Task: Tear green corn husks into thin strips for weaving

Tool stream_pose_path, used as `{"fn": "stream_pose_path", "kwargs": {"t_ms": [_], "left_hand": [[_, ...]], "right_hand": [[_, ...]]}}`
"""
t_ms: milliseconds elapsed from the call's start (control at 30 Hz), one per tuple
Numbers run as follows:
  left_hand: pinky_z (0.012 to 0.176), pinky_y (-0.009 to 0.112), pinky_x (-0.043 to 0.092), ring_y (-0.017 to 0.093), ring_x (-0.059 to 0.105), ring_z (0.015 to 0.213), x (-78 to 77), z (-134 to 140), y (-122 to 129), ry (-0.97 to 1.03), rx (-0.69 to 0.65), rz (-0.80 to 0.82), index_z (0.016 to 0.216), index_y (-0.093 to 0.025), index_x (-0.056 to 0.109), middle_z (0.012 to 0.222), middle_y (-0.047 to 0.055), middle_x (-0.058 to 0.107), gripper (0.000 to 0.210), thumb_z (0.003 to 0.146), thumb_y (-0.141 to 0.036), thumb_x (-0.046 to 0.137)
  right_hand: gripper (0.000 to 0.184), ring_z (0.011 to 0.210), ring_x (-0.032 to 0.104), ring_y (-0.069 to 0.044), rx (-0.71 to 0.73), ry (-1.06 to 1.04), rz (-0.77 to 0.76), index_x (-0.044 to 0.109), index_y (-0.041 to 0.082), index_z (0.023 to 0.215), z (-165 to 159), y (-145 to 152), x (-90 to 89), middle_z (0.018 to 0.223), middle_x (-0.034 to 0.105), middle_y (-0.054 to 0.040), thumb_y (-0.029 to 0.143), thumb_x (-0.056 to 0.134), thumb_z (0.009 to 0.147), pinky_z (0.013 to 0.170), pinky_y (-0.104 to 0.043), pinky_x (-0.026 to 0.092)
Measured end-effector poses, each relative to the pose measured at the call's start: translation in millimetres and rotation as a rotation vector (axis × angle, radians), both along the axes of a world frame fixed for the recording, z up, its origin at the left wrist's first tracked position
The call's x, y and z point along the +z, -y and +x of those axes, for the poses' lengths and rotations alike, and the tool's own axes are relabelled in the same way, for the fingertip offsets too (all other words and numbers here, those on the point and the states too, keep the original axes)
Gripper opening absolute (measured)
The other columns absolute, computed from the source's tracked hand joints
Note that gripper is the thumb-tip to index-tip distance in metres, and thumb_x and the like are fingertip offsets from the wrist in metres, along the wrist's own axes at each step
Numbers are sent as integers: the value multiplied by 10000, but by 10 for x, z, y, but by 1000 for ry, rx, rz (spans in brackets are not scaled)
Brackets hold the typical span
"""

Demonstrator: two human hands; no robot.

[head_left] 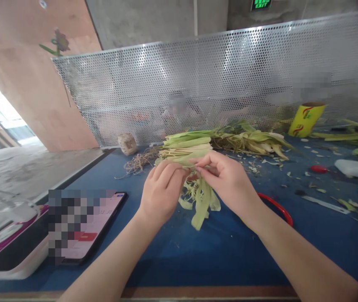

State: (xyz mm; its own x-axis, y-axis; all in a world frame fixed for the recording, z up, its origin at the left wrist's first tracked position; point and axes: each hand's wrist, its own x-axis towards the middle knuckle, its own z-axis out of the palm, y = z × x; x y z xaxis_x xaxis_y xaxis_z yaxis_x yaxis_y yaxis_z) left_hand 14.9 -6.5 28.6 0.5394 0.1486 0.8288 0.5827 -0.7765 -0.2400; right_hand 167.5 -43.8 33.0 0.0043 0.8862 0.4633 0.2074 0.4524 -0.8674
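Nearest, the brown edge of the blue desk (179, 264) ran beneath the two forearms. On its left side lay a phone (100, 230), its pinkish screen lit and partly pixelated, and next to it a dark device (15, 251) with a white rim. A red ring (284, 209) showed in part from behind the right forearm, and further right a narrow blade (326, 204) lay flat among green scraps.

Over the middle, the left hand (161, 191) had its fingers curled, gripping a pale green leaf (199, 214) by the fingertips; the right hand (229, 174) pinched the same leaf between thumb and forefinger, near the left fingertips. Loose ends hung below the hands.

Just beyond were a stack (185, 138) of long leaves, a tangle of twine (139, 162) to its left and a pale block (127, 144). Right of the stack lay stalks (254, 142), then an upright, tilted yellow tube (307, 121). Behind everything stood a perforated screen (197, 71), a person dimly visible through it, and higher up a green exit sign (260, 4).
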Motion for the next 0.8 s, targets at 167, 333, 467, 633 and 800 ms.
{"fn": "stream_pose_path", "kwargs": {"t_ms": [167,333,467,633,800], "left_hand": [[669,312,492,180,530,750,-14,-7,15,5,-5,-11,766,-137,542,746,69,596,47,781,-96,526],[666,291,487,155,523,734,-14,-33,2,95,-90,-12,783,-143,542,743,57,591,69,768,-76,555],[685,285,489,143,538,739,-10,-33,23,155,-135,-55,784,-161,562,750,41,605,97,744,-78,590],[635,268,502,156,584,778,55,-46,91,293,-262,-520,845,-164,625,821,56,643,98,769,-202,576],[590,330,505,222,602,832,129,-108,68,531,-608,-1210,849,-150,668,940,106,664,456,866,-388,279]], "right_hand": [[23,778,650,-165,43,-33,7,552,180,760,-1,-40,-16,864,662,-51,189,537,776,764,-335,521],[83,759,656,-170,54,-78,-45,600,164,792,20,-32,33,847,678,-66,239,580,765,760,-329,521],[139,781,652,-178,95,-93,-44,631,174,829,41,-12,58,838,686,-59,289,596,758,771,-328,513],[79,717,635,-152,-37,-37,56,633,186,784,36,13,71,793,676,-36,246,588,759,673,-281,514],[63,643,608,-121,-129,46,126,645,197,754,38,48,97,690,654,-4,220,587,755,594,-228,501]]}}
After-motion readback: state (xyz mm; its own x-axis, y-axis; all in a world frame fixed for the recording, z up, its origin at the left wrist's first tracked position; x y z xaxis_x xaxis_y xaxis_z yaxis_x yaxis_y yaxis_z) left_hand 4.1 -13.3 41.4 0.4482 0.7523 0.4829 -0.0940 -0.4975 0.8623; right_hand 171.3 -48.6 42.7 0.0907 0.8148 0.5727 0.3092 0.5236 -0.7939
